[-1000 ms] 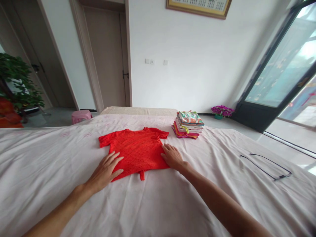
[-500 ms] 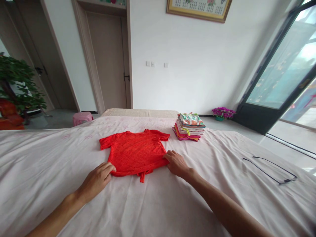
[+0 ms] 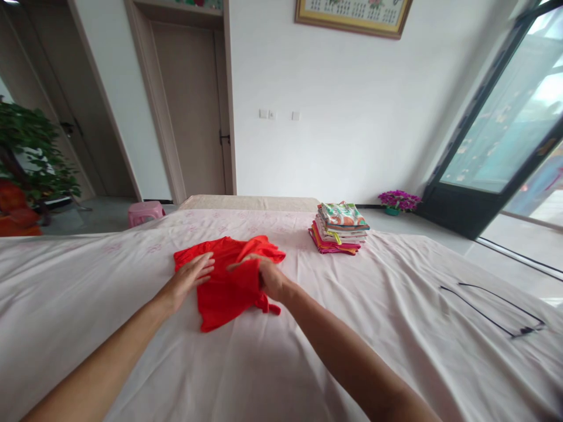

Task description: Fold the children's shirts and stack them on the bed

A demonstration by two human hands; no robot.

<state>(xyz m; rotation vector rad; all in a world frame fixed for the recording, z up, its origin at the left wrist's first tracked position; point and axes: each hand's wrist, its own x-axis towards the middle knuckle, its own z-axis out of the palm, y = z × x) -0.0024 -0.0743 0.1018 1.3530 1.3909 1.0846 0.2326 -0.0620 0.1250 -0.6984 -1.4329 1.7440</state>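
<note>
A small red knitted top (image 3: 224, 293) lies on the pale pink sheet (image 3: 281, 363) in the middle of the bed. My right hand (image 3: 269, 278) is closed on the top's right side and holds it folded over toward the left. My left hand (image 3: 188, 280) rests flat on the top's left part with its fingers stretched out. The left sleeve still lies spread on the sheet.
A stack of folded colourful clothes (image 3: 339, 227) sits on the bed, back right of the top. A thin black cord (image 3: 497, 310) lies on the sheet at the right. A pink stool (image 3: 144, 211), a plant (image 3: 30, 152) and doors stand beyond the bed.
My right hand has taken hold of the top's right side and carried it left over the middle. My left hand has moved up onto the top's left part and flattened.
</note>
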